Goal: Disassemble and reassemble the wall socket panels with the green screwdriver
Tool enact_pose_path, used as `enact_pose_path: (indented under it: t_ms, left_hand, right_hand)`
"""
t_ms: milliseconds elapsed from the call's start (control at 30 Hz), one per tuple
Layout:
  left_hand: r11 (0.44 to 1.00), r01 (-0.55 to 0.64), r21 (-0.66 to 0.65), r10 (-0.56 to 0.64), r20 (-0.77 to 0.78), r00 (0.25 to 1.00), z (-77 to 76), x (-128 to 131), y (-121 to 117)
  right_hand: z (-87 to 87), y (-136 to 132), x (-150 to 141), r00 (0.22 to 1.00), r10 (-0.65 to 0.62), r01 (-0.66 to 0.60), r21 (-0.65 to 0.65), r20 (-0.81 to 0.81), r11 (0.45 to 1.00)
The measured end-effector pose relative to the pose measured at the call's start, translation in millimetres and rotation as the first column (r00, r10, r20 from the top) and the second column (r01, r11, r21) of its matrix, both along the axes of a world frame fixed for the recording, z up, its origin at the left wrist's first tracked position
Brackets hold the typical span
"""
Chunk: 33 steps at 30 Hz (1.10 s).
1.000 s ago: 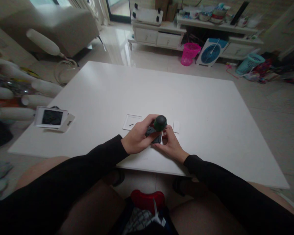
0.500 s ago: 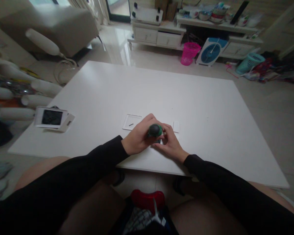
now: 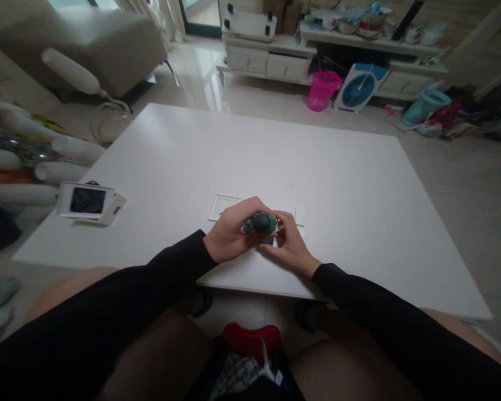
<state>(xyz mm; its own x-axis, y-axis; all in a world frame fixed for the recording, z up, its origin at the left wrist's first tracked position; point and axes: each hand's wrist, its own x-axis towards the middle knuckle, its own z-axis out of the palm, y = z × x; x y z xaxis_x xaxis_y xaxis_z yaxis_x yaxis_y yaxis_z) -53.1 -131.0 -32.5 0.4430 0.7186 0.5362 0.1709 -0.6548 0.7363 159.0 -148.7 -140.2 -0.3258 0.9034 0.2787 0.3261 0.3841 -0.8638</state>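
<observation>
My left hand (image 3: 232, 229) is wrapped round a green-and-black electric screwdriver (image 3: 262, 223), which stands upright with its dark rounded end towards me. Its tip is out of sight below. My right hand (image 3: 289, 240) curves in from the other side, thumb and fingers bent round a small white-edged piece with a dark face (image 3: 269, 241), mostly covered by the tool and the hands. Left of my left hand lies a clear shallow tray (image 3: 217, 205). A small dark rod in it is partly hidden by that hand. Beyond my right fingers lies a flat white piece (image 3: 300, 215).
On the left of the white table (image 3: 317, 161) lies a white-framed panel with a dark screen (image 3: 87, 200), over another white part. Long white tubes (image 3: 70, 72) crowd the left side. A pink basket (image 3: 323, 91) and a blue fan (image 3: 360, 87) stand across the floor.
My left hand has turned and shifted slightly left round the screwdriver, now covering more of the small rod. My right hand stays almost where it was.
</observation>
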Motion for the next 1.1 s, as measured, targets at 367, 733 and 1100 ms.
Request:
enact_pose_path:
  t_ms: [367,733,1100]
  left_hand:
    - [1.000,0.004,0.012,-0.004,0.008,1.000,-2.0,-2.5,-0.8]
    - [0.999,-0.021,-0.035,0.021,0.017,1.000,-3.8,-5.1,0.3]
    - [0.999,0.013,-0.035,-0.012,0.050,0.999,-3.5,-4.5,-1.3]
  right_hand:
    - [-0.8,1.1,-0.6,1.000,-0.021,0.020,0.056,0.019,0.998]
    - [1.2,0.3,-0.2,1.000,-0.004,0.003,0.044,0.024,0.999]
    - [1.0,0.1,-2.4,1.000,-0.018,0.018,0.052,-0.001,0.998]
